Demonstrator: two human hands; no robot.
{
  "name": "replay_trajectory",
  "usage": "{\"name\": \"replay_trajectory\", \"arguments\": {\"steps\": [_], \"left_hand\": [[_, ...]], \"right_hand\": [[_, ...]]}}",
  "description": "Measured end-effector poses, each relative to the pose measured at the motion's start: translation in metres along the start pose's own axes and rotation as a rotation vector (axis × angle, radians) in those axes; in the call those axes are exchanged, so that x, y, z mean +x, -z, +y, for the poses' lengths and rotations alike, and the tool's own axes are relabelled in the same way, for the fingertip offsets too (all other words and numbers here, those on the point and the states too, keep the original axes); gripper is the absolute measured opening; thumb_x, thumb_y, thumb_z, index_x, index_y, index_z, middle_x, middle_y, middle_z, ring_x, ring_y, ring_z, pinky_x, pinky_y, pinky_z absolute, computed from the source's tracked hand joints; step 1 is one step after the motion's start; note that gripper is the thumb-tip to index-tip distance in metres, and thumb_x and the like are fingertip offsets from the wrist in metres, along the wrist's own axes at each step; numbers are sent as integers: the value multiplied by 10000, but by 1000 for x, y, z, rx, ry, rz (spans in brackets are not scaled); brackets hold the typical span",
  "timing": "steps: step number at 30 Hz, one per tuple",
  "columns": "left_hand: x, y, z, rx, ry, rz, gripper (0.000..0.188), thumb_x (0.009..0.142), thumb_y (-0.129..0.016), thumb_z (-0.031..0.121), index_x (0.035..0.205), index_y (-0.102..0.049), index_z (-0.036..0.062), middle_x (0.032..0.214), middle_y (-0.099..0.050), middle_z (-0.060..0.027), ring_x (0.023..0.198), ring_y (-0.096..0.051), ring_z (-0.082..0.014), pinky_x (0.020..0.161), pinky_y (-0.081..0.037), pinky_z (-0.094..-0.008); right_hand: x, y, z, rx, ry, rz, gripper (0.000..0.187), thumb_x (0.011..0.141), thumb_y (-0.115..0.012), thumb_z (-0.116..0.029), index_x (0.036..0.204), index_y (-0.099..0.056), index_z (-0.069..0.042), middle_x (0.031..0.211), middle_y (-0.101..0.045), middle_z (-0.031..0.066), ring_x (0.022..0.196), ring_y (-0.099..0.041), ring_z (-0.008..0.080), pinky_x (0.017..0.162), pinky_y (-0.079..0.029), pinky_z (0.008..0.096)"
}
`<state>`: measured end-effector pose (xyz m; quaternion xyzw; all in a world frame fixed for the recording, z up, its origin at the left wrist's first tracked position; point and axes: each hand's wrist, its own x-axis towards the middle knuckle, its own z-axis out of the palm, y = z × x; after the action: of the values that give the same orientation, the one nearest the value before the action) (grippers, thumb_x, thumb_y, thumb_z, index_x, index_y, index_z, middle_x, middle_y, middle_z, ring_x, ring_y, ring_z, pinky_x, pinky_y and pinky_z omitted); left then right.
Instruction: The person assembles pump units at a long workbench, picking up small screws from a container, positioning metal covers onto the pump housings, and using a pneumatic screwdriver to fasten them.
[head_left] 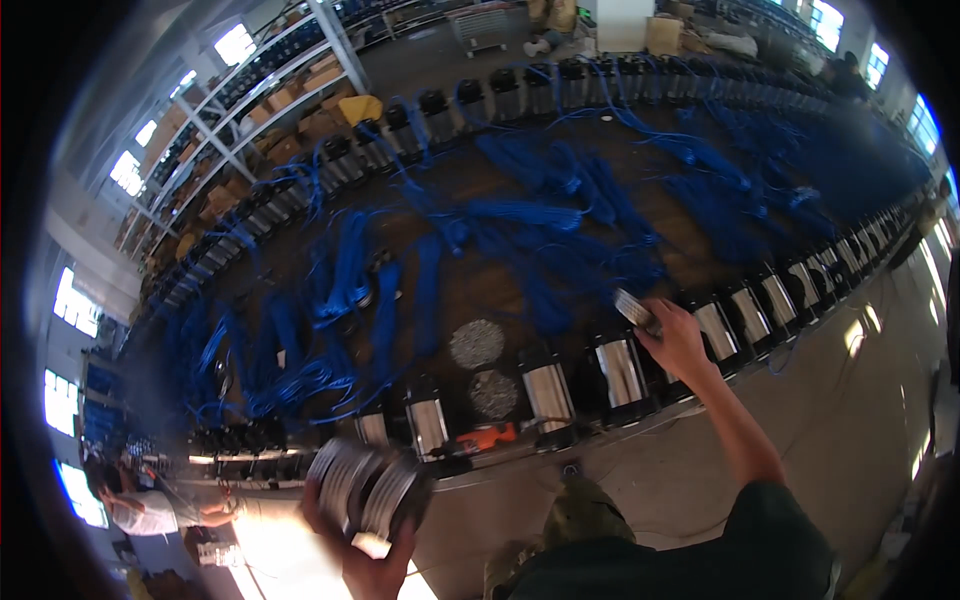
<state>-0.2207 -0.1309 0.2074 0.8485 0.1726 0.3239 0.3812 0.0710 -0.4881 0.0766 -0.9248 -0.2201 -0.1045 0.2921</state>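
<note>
Low at the left, my left hand [372, 568] is closed around ribbed, round grey metal parts [345, 478], a second [392, 500] side by side with the first; they are a little blurred. Over the table's near edge, my right hand [676, 338] grips a smaller-looking ribbed metal part [632, 308] by its side. Beneath and beside that hand stands a row of silver cylindrical motors with black ends, among them one motor [620, 372] just left of my wrist. Another motor [548, 392] stands farther left. Part of the right fingers is hidden behind the hand.
Two round heaps of small metal pieces [477, 343] [493, 394] lie near the front edge, close to an orange tool [487, 437]. Blue cable bundles [525, 212] cover much of the dark table. More motors [505, 95] line its far edge. Another person [150, 510] is at left.
</note>
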Motion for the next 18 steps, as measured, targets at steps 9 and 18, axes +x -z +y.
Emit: {"name": "replay_trajectory", "arguments": {"steps": [9,18], "left_hand": [[100,-428,-51,-503,423,-472,738,674,-827,188,1300,-475,15,1201,-572,-144,1093,-564,-256,901,-466,-375],[129,-190,-62,-293,199,-255,152,864,-648,71,1003,-669,16,802,-666,-57,714,-614,-122,694,-497,-255]], "right_hand": [[60,-36,137,199,-237,63,372,745,-676,-126,1107,-616,-59,937,-678,167,908,-627,378,774,-506,434],[3,-49,-6,374,-183,68,310,776,-686,-113,1059,-596,-24,956,-643,155,932,-586,360,792,-480,429]]}}
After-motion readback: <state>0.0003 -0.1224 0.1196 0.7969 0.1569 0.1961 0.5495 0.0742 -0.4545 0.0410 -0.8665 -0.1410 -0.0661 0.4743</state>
